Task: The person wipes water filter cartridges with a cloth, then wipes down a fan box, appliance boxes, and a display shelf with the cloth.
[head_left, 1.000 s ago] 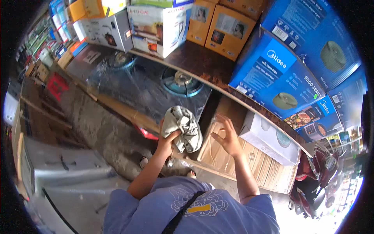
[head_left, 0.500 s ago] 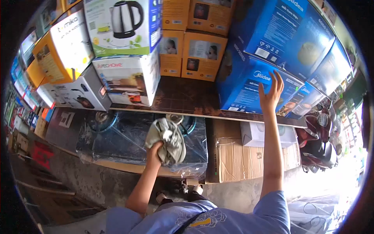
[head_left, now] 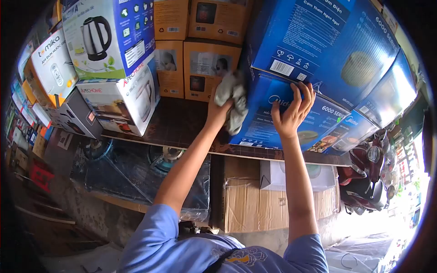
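A greyish-green cloth (head_left: 236, 111) is bunched in my left hand (head_left: 218, 113), whose fingers are closed round it. It lies against or close beside the left side of the lower blue Midea box (head_left: 259, 123); whether it touches is hard to tell. My right hand (head_left: 292, 113) rests on the front of that same box near its top edge, fingers apart and holding nothing. Stacked on top is another blue box (head_left: 291, 45) with printed text. Both boxes sit at the right of a dark brown shelf (head_left: 170, 116).
Orange boxes (head_left: 170, 68) stand at the back of the shelf. To the left are a kettle box (head_left: 98, 45) and a white box (head_left: 111, 102). Below the shelf are a plastic-wrapped gas stove (head_left: 132, 175) and a cardboard carton (head_left: 255, 204). A motorbike (head_left: 371, 168) is at the right.
My left hand has carried the cloth up and right, from above the stove to the blue boxes' left side. My right hand now rests on the lower blue box. The view has shifted right.
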